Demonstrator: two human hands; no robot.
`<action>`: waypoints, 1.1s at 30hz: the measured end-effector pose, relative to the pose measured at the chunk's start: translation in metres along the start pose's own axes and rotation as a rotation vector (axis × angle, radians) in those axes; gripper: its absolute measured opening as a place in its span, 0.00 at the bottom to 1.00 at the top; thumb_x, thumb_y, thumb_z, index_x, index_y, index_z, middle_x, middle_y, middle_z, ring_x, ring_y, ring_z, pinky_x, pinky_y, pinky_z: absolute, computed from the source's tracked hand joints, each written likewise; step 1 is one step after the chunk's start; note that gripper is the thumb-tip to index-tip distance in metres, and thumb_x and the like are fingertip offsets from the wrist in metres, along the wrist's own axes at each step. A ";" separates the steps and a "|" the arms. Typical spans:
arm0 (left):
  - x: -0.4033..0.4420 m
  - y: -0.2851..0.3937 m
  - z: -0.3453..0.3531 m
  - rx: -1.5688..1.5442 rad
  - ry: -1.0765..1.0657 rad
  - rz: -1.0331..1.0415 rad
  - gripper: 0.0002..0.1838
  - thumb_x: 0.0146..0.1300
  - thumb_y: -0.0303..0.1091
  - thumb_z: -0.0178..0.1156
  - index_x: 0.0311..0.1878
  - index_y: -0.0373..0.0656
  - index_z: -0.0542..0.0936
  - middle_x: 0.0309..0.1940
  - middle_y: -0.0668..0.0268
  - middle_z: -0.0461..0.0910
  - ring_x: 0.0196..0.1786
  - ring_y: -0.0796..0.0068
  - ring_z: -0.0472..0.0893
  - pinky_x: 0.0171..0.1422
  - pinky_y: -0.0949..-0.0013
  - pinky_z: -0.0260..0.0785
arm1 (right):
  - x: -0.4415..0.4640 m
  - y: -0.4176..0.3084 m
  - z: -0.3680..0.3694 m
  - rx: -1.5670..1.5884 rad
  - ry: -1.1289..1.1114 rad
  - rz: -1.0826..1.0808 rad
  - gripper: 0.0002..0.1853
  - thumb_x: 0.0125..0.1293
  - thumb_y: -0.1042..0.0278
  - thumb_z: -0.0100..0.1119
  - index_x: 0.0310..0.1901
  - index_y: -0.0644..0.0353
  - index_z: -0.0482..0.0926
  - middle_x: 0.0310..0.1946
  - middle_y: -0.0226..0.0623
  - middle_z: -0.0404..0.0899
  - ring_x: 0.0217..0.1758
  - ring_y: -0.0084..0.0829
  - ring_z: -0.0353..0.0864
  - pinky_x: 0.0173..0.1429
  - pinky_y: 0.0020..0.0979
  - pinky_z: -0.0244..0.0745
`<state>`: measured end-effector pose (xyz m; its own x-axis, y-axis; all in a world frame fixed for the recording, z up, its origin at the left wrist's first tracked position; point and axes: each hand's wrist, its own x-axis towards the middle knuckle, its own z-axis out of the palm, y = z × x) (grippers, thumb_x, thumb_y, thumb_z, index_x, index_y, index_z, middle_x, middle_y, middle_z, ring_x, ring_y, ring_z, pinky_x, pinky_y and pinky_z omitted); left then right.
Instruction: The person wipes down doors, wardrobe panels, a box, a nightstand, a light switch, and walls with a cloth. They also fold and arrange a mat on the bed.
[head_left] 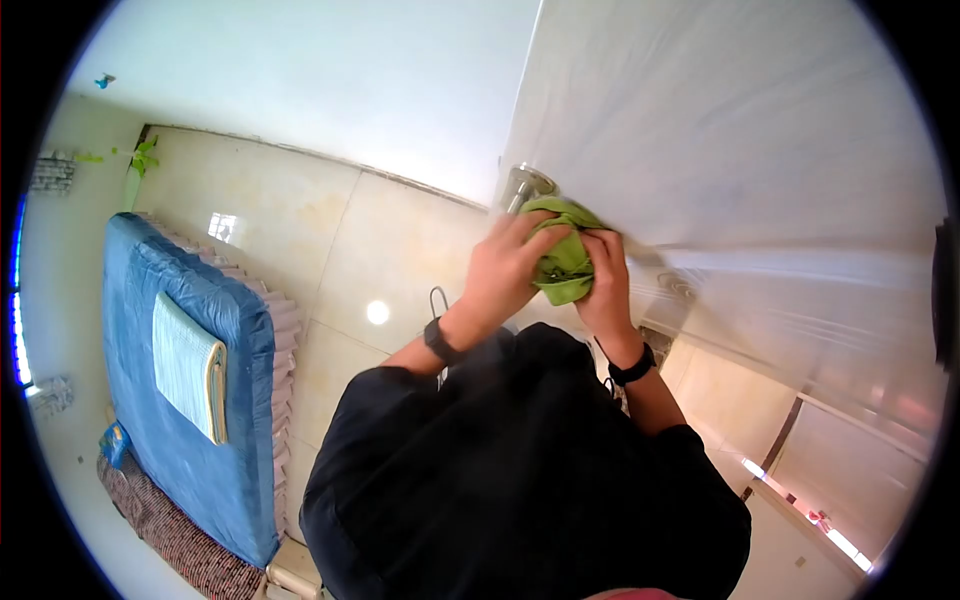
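Both hands are closed on a crumpled green cloth (566, 262) in the middle of the head view. My left hand (503, 268) grips it from the left, its fingers bent over the top. From the right, my right hand (608, 283) presses into the folds with curled fingers. Just above the cloth, a round silver metal fitting (530, 183) sits at the edge of the glossy white panel (720, 130). The cloth overlaps the lower part of this fitting, and I cannot tell whether they touch. Each wrist wears a dark band.
A bed with a blue cover (135, 330) stands at the left, with a folded light-blue blanket (185, 360) on it. A patterned brown piece (185, 520) lies by its end. Shiny beige floor tiles (360, 240) stretch between the bed and me. A white wall (330, 80) rises ahead.
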<state>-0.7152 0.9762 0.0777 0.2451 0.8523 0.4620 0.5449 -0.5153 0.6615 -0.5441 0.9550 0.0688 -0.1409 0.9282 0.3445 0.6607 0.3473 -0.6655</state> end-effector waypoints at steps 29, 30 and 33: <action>-0.060 0.053 0.082 0.294 0.477 -0.411 0.23 0.49 0.21 0.65 0.51 0.50 0.82 0.53 0.60 0.80 0.53 0.55 0.80 0.55 0.61 0.76 | -0.016 0.070 0.013 0.119 -0.094 -0.404 0.26 0.53 0.80 0.66 0.57 0.61 0.77 0.55 0.47 0.71 0.60 0.51 0.70 0.63 0.45 0.68; -0.067 0.051 0.093 0.291 0.483 -0.434 0.23 0.49 0.21 0.65 0.50 0.51 0.83 0.52 0.61 0.80 0.53 0.56 0.80 0.54 0.61 0.77 | -0.023 0.080 0.015 0.134 -0.114 -0.390 0.26 0.54 0.79 0.66 0.57 0.62 0.77 0.55 0.48 0.71 0.60 0.51 0.70 0.63 0.46 0.68; -0.088 0.051 0.118 0.280 0.458 -0.472 0.20 0.50 0.23 0.65 0.48 0.51 0.82 0.51 0.61 0.80 0.52 0.56 0.80 0.52 0.61 0.77 | -0.047 0.102 0.017 0.198 -0.168 -0.330 0.22 0.57 0.77 0.64 0.55 0.63 0.77 0.54 0.47 0.70 0.57 0.51 0.72 0.60 0.45 0.69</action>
<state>-0.6145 0.8854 0.0009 -0.3950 0.8239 0.4063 0.7106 -0.0063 0.7036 -0.4826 0.9486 -0.0267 -0.4505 0.7662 0.4582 0.4078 0.6332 -0.6579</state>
